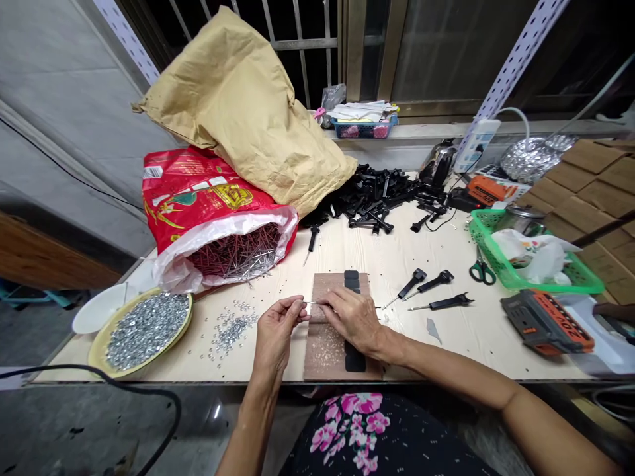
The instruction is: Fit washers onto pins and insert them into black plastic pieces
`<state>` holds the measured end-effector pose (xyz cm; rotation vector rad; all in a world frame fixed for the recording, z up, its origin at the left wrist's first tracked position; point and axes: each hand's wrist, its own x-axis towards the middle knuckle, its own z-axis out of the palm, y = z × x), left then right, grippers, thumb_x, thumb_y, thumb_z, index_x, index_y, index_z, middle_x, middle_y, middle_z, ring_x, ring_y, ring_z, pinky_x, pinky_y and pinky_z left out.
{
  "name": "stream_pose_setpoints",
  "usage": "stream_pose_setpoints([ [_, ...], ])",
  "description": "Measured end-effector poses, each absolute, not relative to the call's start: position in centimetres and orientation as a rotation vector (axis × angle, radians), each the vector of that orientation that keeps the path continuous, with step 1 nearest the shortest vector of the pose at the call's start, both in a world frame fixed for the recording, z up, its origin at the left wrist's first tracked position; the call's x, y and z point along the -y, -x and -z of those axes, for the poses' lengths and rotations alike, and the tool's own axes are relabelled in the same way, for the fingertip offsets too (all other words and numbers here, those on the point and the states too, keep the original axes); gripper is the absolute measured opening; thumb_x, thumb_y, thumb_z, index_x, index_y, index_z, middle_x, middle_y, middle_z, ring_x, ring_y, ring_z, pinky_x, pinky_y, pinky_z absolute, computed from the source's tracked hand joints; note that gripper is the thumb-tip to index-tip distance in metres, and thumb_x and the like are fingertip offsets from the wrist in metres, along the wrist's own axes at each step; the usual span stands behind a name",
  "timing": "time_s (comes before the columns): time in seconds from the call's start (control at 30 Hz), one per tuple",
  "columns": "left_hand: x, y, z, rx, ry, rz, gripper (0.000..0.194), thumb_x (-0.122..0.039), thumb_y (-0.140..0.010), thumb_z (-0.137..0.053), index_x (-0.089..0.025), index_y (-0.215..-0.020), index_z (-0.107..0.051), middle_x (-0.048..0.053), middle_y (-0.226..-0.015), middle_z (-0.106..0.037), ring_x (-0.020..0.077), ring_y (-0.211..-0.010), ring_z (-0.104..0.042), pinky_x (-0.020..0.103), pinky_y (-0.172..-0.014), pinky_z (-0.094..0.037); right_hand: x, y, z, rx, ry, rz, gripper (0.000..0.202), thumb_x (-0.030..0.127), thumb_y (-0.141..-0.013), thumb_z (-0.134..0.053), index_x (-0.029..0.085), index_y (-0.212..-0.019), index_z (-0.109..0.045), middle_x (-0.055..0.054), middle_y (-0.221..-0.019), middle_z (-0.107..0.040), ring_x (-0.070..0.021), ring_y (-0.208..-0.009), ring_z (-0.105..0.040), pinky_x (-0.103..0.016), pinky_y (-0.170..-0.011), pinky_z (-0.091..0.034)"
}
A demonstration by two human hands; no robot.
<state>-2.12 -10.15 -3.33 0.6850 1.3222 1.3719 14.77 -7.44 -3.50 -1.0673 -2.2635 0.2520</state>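
Observation:
A thin metal rod [311,302] spans the gap between my two hands, above a brown wooden board [325,357]. My left hand [280,327] pinches its left end between thumb and fingertips; anything small in that pinch is hidden. The fingers of my right hand [354,320] are closed around the other end and cover it. Black pads [355,358] run down the board under my right hand, and pale crumbs lie beside them. Small metal washers [233,330] are scattered left of my left hand. Several black-handled pieces with metal shafts [436,281] lie to the right.
A yellow bowl of washers [186,324] and a red bag of long thin metal pins [198,192] stand left. Behind are a large paper sack [248,106] and a heap of black parts [380,188]. Scissors [481,270], a green basket [555,283] and a battery [548,322] lie right.

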Motion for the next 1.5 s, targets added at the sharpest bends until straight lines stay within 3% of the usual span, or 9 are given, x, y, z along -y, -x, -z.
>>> stream_pose_setpoints([
  [0.47,9.4,1.7,4.3,-1.387,-0.768,-1.318,0.036,-0.037,-0.059,-0.079,-0.011,-0.081,-0.068,0.002,-0.065,-0.065,0.0109,-0.056,-0.059,0.025,-0.063,-0.048,6.6,-15.2,4.8,2.334,1.086,-0.097,0.023,0.03,-0.096,-0.043,0.018,-0.087,-0.06,-0.006,-0.083,-0.064,-0.0164,-0.08,-0.057,-0.027,-0.068,-0.039],
  [0.67,9.4,1.7,5.0,-1.385,-0.782,-1.311,0.033,-0.035,-0.062,-0.078,-0.012,-0.083,-0.068,0.001,-0.066,-0.065,0.0104,-0.058,-0.059,0.024,-0.064,-0.047,6.4,-15.4,4.9,2.332,1.145,-0.321,0.024,0.033,-0.097,-0.04,0.019,-0.087,-0.057,-0.002,-0.08,-0.062,-0.0123,-0.071,-0.057,-0.023,-0.06,-0.036],
  [0.9,9.4,1.5,4.9,-1.388,-0.794,-1.289,0.034,-0.037,-0.062,-0.078,-0.012,-0.081,-0.068,0.001,-0.064,-0.064,0.0116,-0.057,-0.059,0.025,-0.064,-0.048,6.3,-15.1,4.9,2.363,1.13,-0.245,0.027,0.033,-0.097,-0.041,0.017,-0.085,-0.059,-0.004,-0.082,-0.062,-0.0131,-0.073,-0.057,-0.023,-0.061,-0.037],
  [1.0,9.3,1.6,4.8,-1.411,-0.82,-1.288,0.035,-0.039,-0.06,-0.078,-0.012,-0.08,-0.068,0.001,-0.063,-0.064,0.0125,-0.057,-0.059,0.026,-0.064,-0.048,6.2,-15.0,4.8,2.326,1.156,-0.421,0.027,0.033,-0.097,-0.04,0.017,-0.083,-0.058,-0.003,-0.077,-0.061,-0.012,-0.069,-0.057,-0.023,-0.06,-0.036],
  [1.2,9.1,1.1,4.7,-1.357,-0.77,-1.269,0.035,-0.038,-0.06,-0.079,-0.011,-0.081,-0.069,0.002,-0.067,-0.065,0.0101,-0.057,-0.058,0.025,-0.065,-0.049,6.1,-15.9,4.1,2.271,1.022,-0.628,0.014,0.026,-0.094,-0.048,0.018,-0.098,-0.058,-0.004,-0.094,-0.058,-0.0125,-0.083,-0.058,-0.022,-0.07,-0.043],
  [1.33,9.1,0.3,4.4,-1.334,-0.728,-1.204,0.049,-0.039,-0.062,-0.077,-0.011,-0.101,-0.066,0.002,-0.075,-0.065,0.0104,-0.061,-0.06,0.025,-0.064,-0.051,5.7,-18.3,4.0,2.26,1.019,-0.614,0.016,0.025,-0.094,-0.046,0.018,-0.101,-0.059,-0.004,-0.093,-0.059,-0.0129,-0.085,-0.057,-0.023,-0.072,-0.045],
  [1.43,9.1,-0.1,4.5,-1.367,-0.776,-1.194,0.067,-0.042,-0.068,-0.072,-0.015,-0.126,-0.052,-0.001,-0.076,-0.061,0.0083,-0.055,-0.056,0.023,-0.054,-0.049,3.9,-20.8,4.4,2.253,1.15,-0.496,0.018,0.029,-0.094,-0.047,0.019,-0.099,-0.062,-0.003,-0.094,-0.059,-0.0126,-0.083,-0.056,-0.023,-0.067,-0.045],
  [1.5,9.1,-0.3,4.9,-1.4,-0.822,-1.205,0.07,-0.044,-0.071,-0.069,-0.015,-0.13,-0.047,-0.001,-0.077,-0.06,0.0071,-0.053,-0.053,0.02,-0.048,-0.045,2.3,-22.2,4.9,2.293,1.214,-0.4,0.019,0.029,-0.094,-0.047,0.019,-0.096,-0.063,-0.003,-0.093,-0.059,-0.0123,-0.082,-0.055,-0.022,-0.064,-0.043],
])
